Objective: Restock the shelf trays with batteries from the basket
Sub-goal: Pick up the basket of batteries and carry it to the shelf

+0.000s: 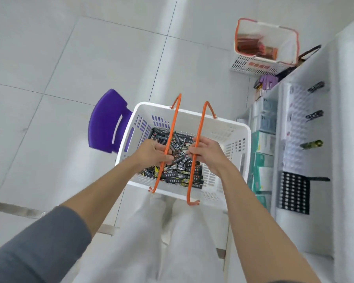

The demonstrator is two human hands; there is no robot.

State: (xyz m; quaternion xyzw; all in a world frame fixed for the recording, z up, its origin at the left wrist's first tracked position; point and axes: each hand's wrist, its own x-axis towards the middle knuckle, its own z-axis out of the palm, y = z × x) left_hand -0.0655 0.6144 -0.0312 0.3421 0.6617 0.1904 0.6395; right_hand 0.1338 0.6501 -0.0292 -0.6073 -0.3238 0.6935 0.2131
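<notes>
- While both hands are down in the basket (230, 129), the step in hand is the pick: gathering batteries (178, 174), none taken to the shelf yet.
- Left hand (152, 154): fingers curled, pinching a battery off the top of the heap.
- Right hand (207, 155): fingers curled right at the orange handle (198, 137); can't tell whether they hold batteries or the handle.
- Basket sits on the purple chair (106, 123), just ahead of my legs.
- Shelf tray (294, 193) with dark rows is off to my right, well apart from the basket.
- Next, I reckon: lift out between the two raised handles without snagging, swing right, lay the batteries in line in the tray.
</notes>
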